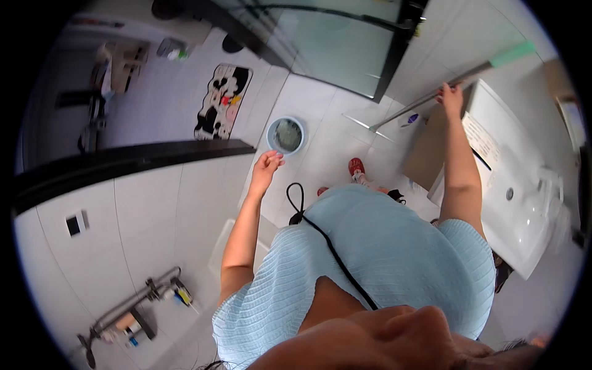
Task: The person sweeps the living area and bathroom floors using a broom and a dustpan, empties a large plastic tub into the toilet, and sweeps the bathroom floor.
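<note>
My right hand (452, 98) is closed around the handle of a long floor squeegee (407, 110). The squeegee slants from a green grip end (513, 54) at the upper right down to a thin crossbar on the tiled floor. My left hand (267, 168) hangs in the air with its fingers loosely bent and apart, and nothing shows in it. Just beyond it in view is a light blue bucket (301, 128) with something grey-green inside, which I cannot make out. Whether the left fingers touch the bucket's rim is unclear, but they look apart from it.
A white washbasin (524, 203) with a paper sheet (481, 140) stands on the right. Ahead is a glass door (345, 46) in a dark frame. A cartoon cow mat (223, 102) lies beyond the doorway. A wall rack (132, 308) holds bottles at lower left.
</note>
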